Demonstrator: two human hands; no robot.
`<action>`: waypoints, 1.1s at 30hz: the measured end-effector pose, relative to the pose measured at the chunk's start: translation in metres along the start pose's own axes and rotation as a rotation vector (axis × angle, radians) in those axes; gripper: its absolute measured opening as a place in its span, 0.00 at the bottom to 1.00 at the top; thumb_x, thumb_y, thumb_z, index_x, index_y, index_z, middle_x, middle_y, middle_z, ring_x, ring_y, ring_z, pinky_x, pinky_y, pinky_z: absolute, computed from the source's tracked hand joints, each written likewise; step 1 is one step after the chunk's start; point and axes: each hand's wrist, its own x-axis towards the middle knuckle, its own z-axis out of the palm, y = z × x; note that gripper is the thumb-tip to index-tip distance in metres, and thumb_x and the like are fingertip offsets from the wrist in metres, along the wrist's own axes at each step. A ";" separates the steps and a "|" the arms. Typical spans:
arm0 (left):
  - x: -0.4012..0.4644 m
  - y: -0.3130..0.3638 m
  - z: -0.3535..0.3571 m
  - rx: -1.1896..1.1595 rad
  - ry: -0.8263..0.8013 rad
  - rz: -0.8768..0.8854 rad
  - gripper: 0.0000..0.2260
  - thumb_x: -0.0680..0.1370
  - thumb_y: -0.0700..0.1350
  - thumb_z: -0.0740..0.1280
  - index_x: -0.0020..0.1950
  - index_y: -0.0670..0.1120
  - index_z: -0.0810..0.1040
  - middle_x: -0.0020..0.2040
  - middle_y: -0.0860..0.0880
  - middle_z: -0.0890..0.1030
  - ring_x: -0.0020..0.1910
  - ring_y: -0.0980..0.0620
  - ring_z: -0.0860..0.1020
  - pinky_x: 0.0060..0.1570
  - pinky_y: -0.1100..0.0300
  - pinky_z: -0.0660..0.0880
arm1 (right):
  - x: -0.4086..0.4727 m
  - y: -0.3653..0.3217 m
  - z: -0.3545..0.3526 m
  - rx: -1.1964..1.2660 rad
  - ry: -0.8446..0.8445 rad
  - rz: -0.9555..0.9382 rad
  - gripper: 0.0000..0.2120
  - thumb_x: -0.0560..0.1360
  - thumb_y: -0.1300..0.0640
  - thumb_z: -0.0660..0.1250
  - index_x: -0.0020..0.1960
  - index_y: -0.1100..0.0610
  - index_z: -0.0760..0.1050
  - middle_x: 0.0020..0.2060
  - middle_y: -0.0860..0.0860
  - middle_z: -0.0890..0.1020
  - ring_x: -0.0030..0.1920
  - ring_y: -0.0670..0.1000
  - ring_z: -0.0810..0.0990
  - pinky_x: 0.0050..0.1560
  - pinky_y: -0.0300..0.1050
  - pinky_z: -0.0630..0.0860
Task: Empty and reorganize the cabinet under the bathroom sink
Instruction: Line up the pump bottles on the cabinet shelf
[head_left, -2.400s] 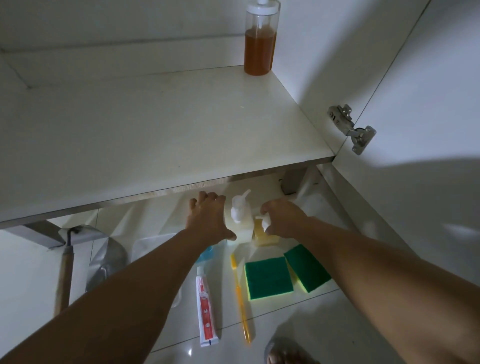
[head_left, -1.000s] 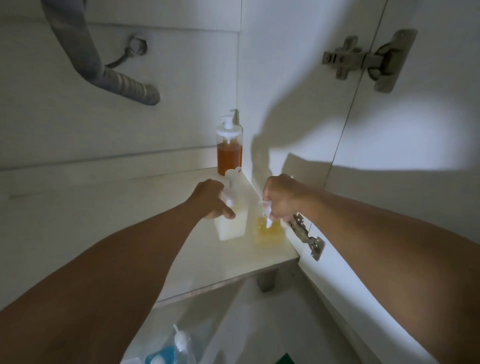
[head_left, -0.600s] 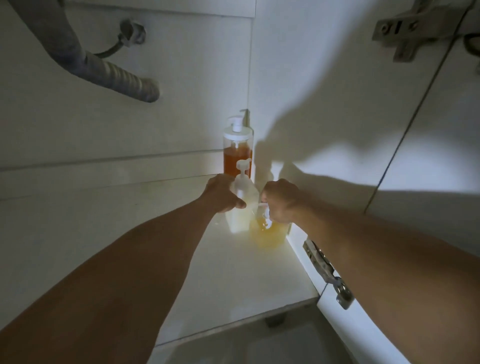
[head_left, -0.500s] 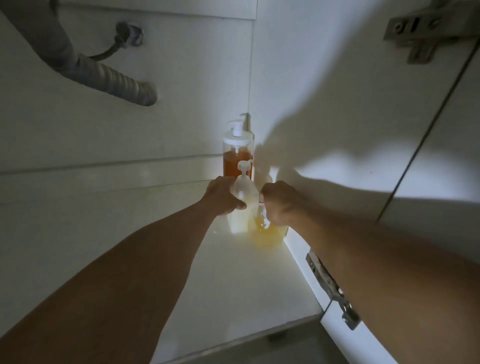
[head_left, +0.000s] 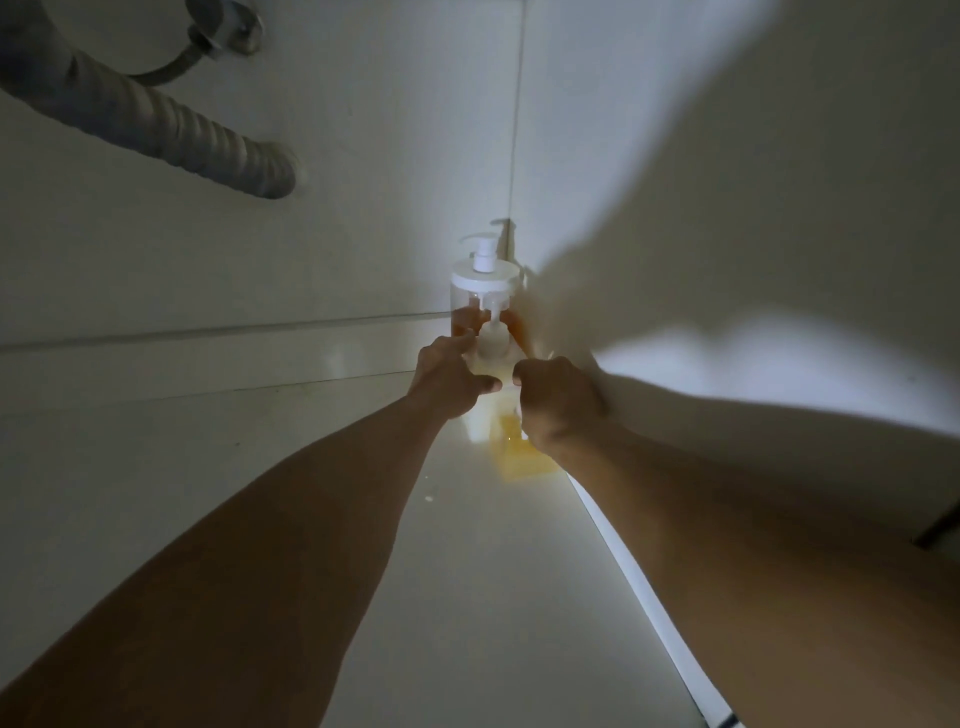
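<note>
Reaching deep into the dim cabinet, both bare forearms are extending toward the back right corner, at about 12 o'clock from the wearer. The left hand (head_left: 451, 378) is wrapping around the side of a pale pump bottle (head_left: 492, 347), fingers curled against its shoulder and thumb pointing toward 3 o'clock; the bottle is standing upright on the white shelf (head_left: 291, 519). The right hand (head_left: 557, 400) is closing in a fist over the top of a yellow bottle (head_left: 519, 457), whose lower body is showing beneath the knuckles at 6 o'clock of that hand; its cap is being hidden by the fist. The two bottles are sitting just beside each other, the yellow one at 4 o'clock of the pale one and close to the right side wall (head_left: 675, 171). Directly behind them, at 12 o'clock, an amber-filled pump dispenser (head_left: 484, 291) is standing in the corner, its white cap and nozzle showing above the pale bottle's pump. A grey corrugated drain hose (head_left: 171, 130) is running along the back panel at 10 o'clock, well apart from the bottles.
</note>
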 end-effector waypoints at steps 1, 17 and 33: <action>0.002 0.000 0.001 -0.016 0.017 -0.020 0.29 0.70 0.48 0.77 0.70 0.47 0.74 0.61 0.46 0.78 0.60 0.46 0.75 0.51 0.63 0.68 | 0.000 0.000 0.002 -0.027 0.029 -0.002 0.13 0.79 0.64 0.63 0.63 0.58 0.74 0.57 0.56 0.80 0.58 0.55 0.79 0.52 0.43 0.73; 0.006 -0.012 0.031 -0.667 -0.056 -0.380 0.14 0.78 0.46 0.68 0.58 0.37 0.77 0.57 0.43 0.80 0.56 0.43 0.79 0.53 0.50 0.76 | -0.022 0.002 0.021 -0.069 0.079 -0.066 0.10 0.78 0.64 0.61 0.53 0.59 0.79 0.50 0.55 0.84 0.53 0.54 0.82 0.50 0.43 0.74; 0.007 -0.016 0.037 -1.020 -0.332 -0.422 0.36 0.79 0.68 0.41 0.78 0.47 0.59 0.76 0.49 0.64 0.76 0.49 0.59 0.75 0.47 0.48 | -0.015 0.000 0.037 -0.196 0.086 -0.138 0.12 0.80 0.65 0.56 0.58 0.60 0.77 0.54 0.57 0.80 0.57 0.58 0.79 0.52 0.46 0.74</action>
